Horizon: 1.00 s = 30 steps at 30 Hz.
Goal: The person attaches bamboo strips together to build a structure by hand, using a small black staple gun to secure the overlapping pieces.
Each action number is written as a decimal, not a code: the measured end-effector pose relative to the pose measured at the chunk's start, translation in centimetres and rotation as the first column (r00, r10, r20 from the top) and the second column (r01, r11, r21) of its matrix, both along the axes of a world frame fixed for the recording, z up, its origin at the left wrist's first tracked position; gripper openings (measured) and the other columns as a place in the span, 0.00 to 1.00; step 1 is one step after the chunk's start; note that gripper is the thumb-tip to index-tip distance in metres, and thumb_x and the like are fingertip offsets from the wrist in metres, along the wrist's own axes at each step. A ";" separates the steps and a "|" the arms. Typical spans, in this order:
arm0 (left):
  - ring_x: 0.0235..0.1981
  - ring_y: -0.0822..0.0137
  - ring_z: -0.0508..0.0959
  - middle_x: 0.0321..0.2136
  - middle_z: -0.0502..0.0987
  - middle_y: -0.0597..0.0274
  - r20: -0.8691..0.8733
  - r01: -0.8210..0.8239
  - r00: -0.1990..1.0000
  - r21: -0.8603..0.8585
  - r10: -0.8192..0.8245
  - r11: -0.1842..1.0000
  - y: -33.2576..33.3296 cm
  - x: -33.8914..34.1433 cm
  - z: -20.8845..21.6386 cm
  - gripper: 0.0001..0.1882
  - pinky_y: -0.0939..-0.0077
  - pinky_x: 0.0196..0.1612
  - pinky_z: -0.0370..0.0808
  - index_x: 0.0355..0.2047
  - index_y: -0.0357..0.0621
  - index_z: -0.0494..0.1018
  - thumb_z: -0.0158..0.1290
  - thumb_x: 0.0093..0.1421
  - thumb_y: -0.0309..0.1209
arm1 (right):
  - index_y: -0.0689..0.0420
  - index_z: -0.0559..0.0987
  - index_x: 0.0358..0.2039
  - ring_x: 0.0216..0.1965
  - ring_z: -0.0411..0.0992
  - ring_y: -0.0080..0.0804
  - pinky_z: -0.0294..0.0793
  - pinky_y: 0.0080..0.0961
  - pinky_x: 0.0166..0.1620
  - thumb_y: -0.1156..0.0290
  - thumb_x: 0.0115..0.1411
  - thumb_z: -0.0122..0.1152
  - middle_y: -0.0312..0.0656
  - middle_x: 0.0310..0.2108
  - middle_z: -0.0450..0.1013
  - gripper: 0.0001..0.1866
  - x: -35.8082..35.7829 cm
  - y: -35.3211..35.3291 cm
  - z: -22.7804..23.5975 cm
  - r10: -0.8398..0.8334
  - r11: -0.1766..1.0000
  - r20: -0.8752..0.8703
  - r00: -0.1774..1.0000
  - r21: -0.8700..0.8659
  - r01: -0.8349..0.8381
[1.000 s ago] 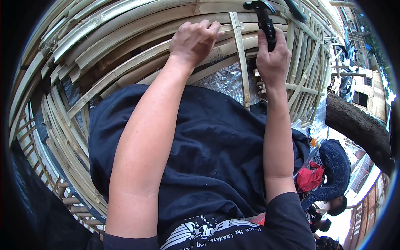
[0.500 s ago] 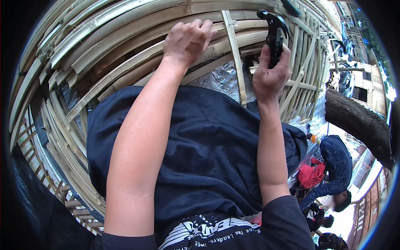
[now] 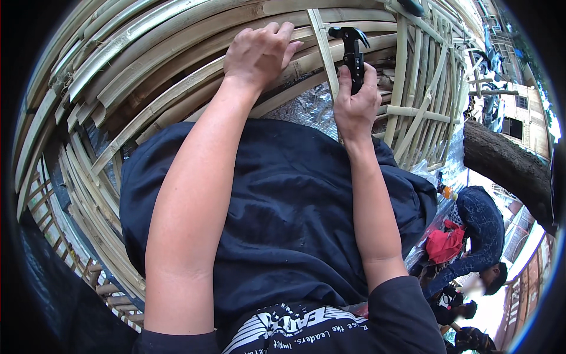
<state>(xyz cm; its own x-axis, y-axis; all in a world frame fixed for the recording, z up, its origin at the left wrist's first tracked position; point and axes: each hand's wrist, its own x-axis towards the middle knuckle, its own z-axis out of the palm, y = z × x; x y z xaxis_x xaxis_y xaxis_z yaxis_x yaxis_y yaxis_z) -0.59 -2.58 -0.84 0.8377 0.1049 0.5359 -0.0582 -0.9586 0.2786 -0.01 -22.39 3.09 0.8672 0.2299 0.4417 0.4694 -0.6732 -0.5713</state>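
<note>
My right hand [image 3: 358,105] grips a black claw hammer [image 3: 352,48] by its handle, thumb along one side, with the head up and the claw toward the right. Just left of the hammer head, a narrow bamboo slat [image 3: 322,50] lies crosswise over the long split bamboo strips [image 3: 194,44]. My left hand [image 3: 254,56] is curled over those strips, left of the crosswise slat. Its fingers bend down away from view, with the thumb pointing right. Whatever lies under these fingers is hidden.
Dark cloth [image 3: 283,194] covers my lap. A bamboo lattice panel [image 3: 421,88] stands at the right, with a thick trunk [image 3: 501,150] beyond it. At the lower right a person [image 3: 480,221] bends over near a red cloth [image 3: 445,242]. Silvery sheeting [image 3: 298,112] shows beneath the strips.
My right hand has moved left with the hammer, bringing it close to the crosswise slat. My left hand has shifted slightly left and stays on the strips.
</note>
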 end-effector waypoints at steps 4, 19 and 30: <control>0.30 0.54 0.84 0.31 0.81 0.62 -0.062 -0.016 0.998 0.025 0.018 1.000 0.0 0.0 -0.2 0.14 0.62 0.35 0.82 0.40 0.50 0.76 0.58 0.65 0.45 | 0.61 0.75 0.46 0.30 0.81 0.50 0.77 0.41 0.35 0.67 0.69 0.60 0.51 0.29 0.80 0.12 0.1 -0.2 0.0 -0.026 1.000 -0.001 1.000 0.009 0.026; 0.32 0.50 0.84 0.32 0.81 0.59 -0.033 0.000 0.999 -0.015 0.000 1.000 -0.3 0.2 -0.6 0.15 0.57 0.36 0.81 0.43 0.48 0.77 0.56 0.67 0.46 | 0.64 0.72 0.52 0.30 0.80 0.53 0.76 0.42 0.33 0.73 0.70 0.56 0.53 0.29 0.78 0.13 0.3 0.3 -0.1 0.040 0.992 0.218 0.975 0.110 -0.065; 0.32 0.50 0.83 0.33 0.81 0.59 -0.046 -0.007 0.999 0.011 0.008 1.000 -0.1 0.1 -0.3 0.15 0.56 0.35 0.80 0.44 0.51 0.75 0.54 0.68 0.47 | 0.59 0.71 0.47 0.20 0.65 0.20 0.67 0.21 0.21 0.66 0.75 0.52 0.36 0.29 0.70 0.09 -1.5 -1.1 2.9 0.473 0.585 -0.665 0.578 0.727 0.359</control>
